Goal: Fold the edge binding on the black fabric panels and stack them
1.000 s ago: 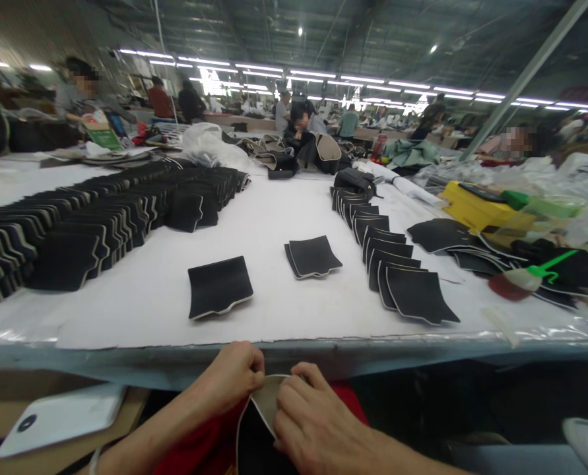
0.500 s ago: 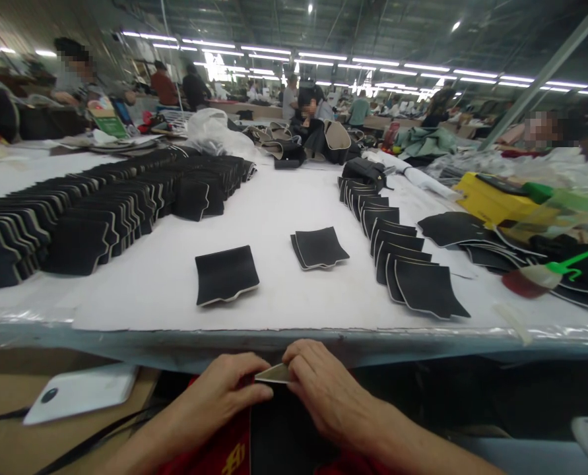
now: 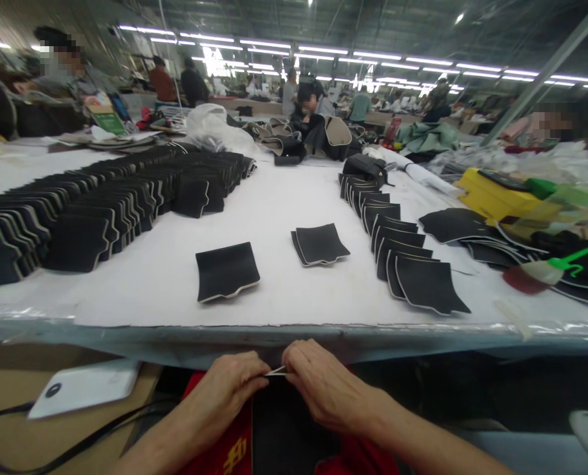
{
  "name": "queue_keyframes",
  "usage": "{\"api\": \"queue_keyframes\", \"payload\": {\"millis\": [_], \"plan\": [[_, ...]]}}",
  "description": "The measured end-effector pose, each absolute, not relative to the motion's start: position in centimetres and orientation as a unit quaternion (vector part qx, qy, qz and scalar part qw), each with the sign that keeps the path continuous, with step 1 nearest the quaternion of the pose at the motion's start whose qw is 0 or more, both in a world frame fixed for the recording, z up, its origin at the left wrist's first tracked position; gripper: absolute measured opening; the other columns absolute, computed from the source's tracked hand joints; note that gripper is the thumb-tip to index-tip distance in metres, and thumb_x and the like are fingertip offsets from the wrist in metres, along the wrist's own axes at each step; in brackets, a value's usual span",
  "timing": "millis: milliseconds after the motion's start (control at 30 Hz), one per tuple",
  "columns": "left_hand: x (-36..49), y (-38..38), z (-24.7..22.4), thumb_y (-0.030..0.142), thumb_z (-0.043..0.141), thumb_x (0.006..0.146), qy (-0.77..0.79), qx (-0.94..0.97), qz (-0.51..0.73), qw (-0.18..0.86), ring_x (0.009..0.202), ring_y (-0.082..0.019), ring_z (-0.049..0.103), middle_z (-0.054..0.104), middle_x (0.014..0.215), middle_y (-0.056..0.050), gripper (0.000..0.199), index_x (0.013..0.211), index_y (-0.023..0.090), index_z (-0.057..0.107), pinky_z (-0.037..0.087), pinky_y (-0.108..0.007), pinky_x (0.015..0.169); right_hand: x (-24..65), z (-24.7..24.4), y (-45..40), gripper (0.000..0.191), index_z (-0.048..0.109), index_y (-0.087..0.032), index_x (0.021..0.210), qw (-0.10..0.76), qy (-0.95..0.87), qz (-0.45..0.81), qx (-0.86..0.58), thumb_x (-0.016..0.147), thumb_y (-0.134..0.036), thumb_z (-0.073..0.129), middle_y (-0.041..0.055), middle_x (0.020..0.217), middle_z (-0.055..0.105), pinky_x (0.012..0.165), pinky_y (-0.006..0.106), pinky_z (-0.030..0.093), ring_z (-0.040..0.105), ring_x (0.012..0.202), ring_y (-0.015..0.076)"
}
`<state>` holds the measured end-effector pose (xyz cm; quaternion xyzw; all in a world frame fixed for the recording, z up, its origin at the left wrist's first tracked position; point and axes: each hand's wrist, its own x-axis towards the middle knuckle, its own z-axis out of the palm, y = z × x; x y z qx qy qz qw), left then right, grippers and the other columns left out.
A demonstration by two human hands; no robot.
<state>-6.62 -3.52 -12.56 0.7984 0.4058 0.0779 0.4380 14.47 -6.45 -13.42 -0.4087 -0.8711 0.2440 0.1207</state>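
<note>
Below the table's front edge, my left hand point(image 3: 234, 379) and my right hand point(image 3: 318, 379) face each other, fingers closed on the edge of a black panel point(image 3: 286, 425) with a pale rim. Only a thin light strip of that edge shows between the fingertips. The black panel hangs down over red cloth point(image 3: 224, 448) at my lap. Just beyond, on the white table, lie a single black panel point(image 3: 228, 270) and two overlapping black panels point(image 3: 321, 244).
Long rows of black panels point(image 3: 76, 231) fill the table's left. Another overlapping row point(image 3: 422, 284) runs along the right. A yellow box point(image 3: 494, 194) and a glue bottle with a green brush point(image 3: 531, 277) are farther right. A white phone point(image 3: 86, 389) lies at lower left.
My left thumb has closed up to its fingers. The pale gap at the panel's edge between my hands has narrowed to a thin strip.
</note>
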Motion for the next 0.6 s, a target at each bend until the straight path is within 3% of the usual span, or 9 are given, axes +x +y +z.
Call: {"api": "queue_keyframes", "payload": {"millis": [300, 433, 600], "plan": [[-6.7, -3.6, -12.2, 0.020, 0.048, 0.091, 0.408, 0.771, 0.091, 0.480, 0.078, -0.015, 0.061, 0.066, 0.081, 0.001, 0.026, 0.088, 0.021, 0.074, 0.040, -0.022, 0.070, 14.5, -13.7, -6.0, 0.012, 0.043, -0.018, 0.088, 0.130, -0.863, 0.262, -0.412, 0.092, -0.008, 0.041, 0.0039, 0.086, 0.052, 0.073, 0.031, 0.039, 0.045, 0.072, 0.0172], [-6.1, -3.6, -12.2, 0.017, 0.047, 0.090, 0.414, 0.797, 0.073, 0.434, 0.084, -0.017, 0.060, 0.066, 0.086, -0.001, 0.027, 0.092, 0.023, 0.073, 0.040, -0.026, 0.074, 14.3, -14.2, -6.0, 0.009, 0.045, -0.017, 0.090, 0.130, -0.865, 0.252, -0.413, 0.091, -0.008, 0.043, 0.0056, 0.088, 0.054, 0.072, 0.032, 0.040, 0.046, 0.074, 0.0181], [-4.6, -3.8, -13.2, 0.023, 0.047, 0.093, 0.409, 0.823, 0.076, 0.386, 0.086, -0.020, 0.057, 0.064, 0.083, -0.003, 0.026, 0.082, 0.020, 0.070, 0.039, -0.029, 0.075, 14.2, -14.4, -6.0, 0.009, 0.046, -0.017, 0.088, 0.126, -0.865, 0.245, -0.420, 0.090, -0.008, 0.045, 0.0056, 0.086, 0.055, 0.069, 0.031, 0.040, 0.047, 0.074, 0.0185]]}}
